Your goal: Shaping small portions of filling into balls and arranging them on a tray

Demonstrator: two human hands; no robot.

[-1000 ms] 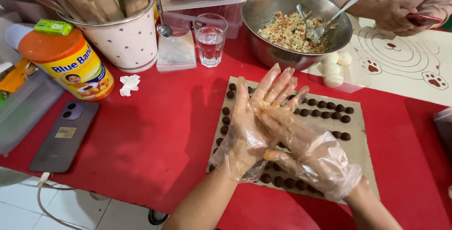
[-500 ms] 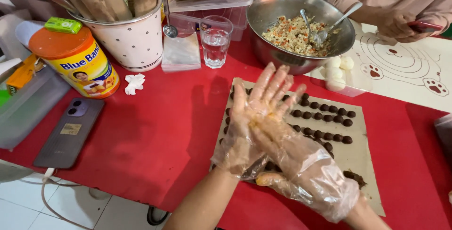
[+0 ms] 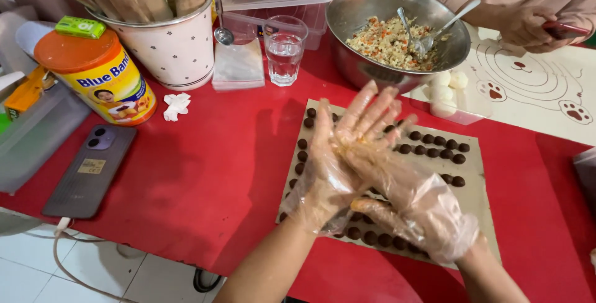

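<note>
Pressing our two hands flat together, we hold them over the brown paper sheet (image 3: 475, 182) on the red table (image 3: 205, 179). Our left hand (image 3: 326, 169) and our right hand (image 3: 397, 179) both wear thin clear plastic gloves. The fingers are stretched out straight and the palms touch. We cannot tell if anything is squeezed between them.

Small dark brown balls (image 3: 434, 138) lie in rows on the sheet, some right under our hands and some past our fingertips. Just behind the sheet stands a big shiny metal bowl (image 3: 372, 11) full of chopped mix, with spoons (image 3: 428, 33) stuck in it. A few white dough balls (image 3: 447, 85) sit beside the bowl, touching the far edge of the sheet. A glass of water (image 3: 284, 48) stands left of the bowl.

Well to the left of the sheet lie a dark phone (image 3: 87, 169) and a yellow tub with an orange lid (image 3: 102, 76). Another person's hand (image 3: 528, 27) holds a red phone (image 3: 565, 28) behind the bowl.
</note>
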